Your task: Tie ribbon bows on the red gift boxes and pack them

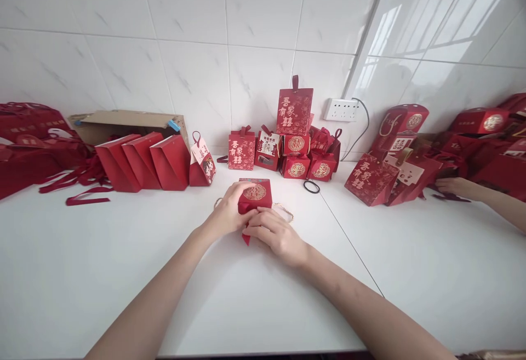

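Observation:
A small red gift box (259, 191) with a round gold emblem sits on the white table in front of me. My left hand (230, 206) wraps round the box's left side, its fingers over the top edge. At the near face, the fingers of my right hand (277, 235) are bent and close together, pinching at a red ribbon (246, 238) whose end hangs below them. What exactly lies between those fingertips is partly hidden. A twisted gold cord (285, 212) loops out on the right of the box, and a bit of cord shows on the left.
Behind stand stacked red gift boxes (296, 145). Plain red boxes (169, 163) line up before a cardboard carton (127, 119), near loose ribbons (88, 198). A black ring (311, 186) lies at centre. Patterned bags (372, 179) and another person's hand (454, 186) are at right.

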The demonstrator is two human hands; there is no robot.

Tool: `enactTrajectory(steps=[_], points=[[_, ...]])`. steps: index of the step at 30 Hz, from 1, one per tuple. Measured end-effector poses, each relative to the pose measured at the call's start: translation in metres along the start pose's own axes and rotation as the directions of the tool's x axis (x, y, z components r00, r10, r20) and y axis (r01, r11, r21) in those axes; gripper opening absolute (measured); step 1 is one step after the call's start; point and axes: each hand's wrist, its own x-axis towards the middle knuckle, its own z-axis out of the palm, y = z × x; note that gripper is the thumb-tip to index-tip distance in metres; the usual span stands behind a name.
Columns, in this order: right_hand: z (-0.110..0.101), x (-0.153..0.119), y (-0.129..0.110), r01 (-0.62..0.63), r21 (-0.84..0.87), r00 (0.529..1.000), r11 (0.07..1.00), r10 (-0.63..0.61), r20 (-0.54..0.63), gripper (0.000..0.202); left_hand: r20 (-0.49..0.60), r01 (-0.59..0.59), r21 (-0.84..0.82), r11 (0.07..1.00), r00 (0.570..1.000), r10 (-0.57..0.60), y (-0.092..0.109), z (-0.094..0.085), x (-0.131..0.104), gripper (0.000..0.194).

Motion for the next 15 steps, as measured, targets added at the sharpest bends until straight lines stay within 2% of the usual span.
enactTrajectory(steps=[3,4,6,8,9,11,12,13,15], points=[[-0.003,0.0,0.003,0.003,0.121,1.0,0.993,0.001,-0.029,0.017,0.04,0.018,-0.047,0.999,0.999,-0.016,-0.005,0.001,-0.001,0.042],[-0.005,-0.001,0.005,-0.005,0.165,0.999,0.986,0.014,-0.05,0.02,0.049,0.009,-0.094,0.996,0.999,-0.005,-0.005,0.001,-0.001,0.041],[-0.008,-0.004,0.015,-0.106,0.216,0.984,0.971,0.134,-0.12,0.025,0.035,0.053,-0.217,0.975,0.998,-0.046,-0.007,0.001,-0.001,0.044],[-0.009,-0.01,0.027,-0.325,0.209,0.915,0.922,0.363,-0.177,0.028,-0.013,0.211,-0.325,0.922,0.974,-0.228,-0.008,0.001,0.0,0.05],[-0.008,-0.013,0.033,-0.441,0.208,0.864,0.873,0.476,-0.167,0.033,-0.013,0.318,-0.371,0.872,0.938,-0.347,-0.008,0.001,0.0,0.051],[-0.006,-0.018,0.042,-0.607,0.252,0.774,0.753,0.633,-0.028,0.047,0.056,0.498,-0.446,0.744,0.845,-0.532,-0.008,0.002,0.001,0.052],[-0.004,-0.019,0.044,-0.657,0.297,0.738,0.693,0.672,0.064,0.052,0.104,0.547,-0.472,0.692,0.814,-0.572,-0.007,0.002,0.002,0.053],[-0.004,-0.019,0.045,-0.691,0.346,0.706,0.635,0.694,0.137,0.052,0.143,0.565,-0.494,0.661,0.803,-0.579,-0.006,0.001,0.002,0.054],[-0.006,-0.014,0.043,-0.733,0.418,0.642,0.536,0.749,0.165,0.045,0.164,0.524,-0.543,0.656,0.832,-0.53,-0.001,-0.001,0.003,0.056]])
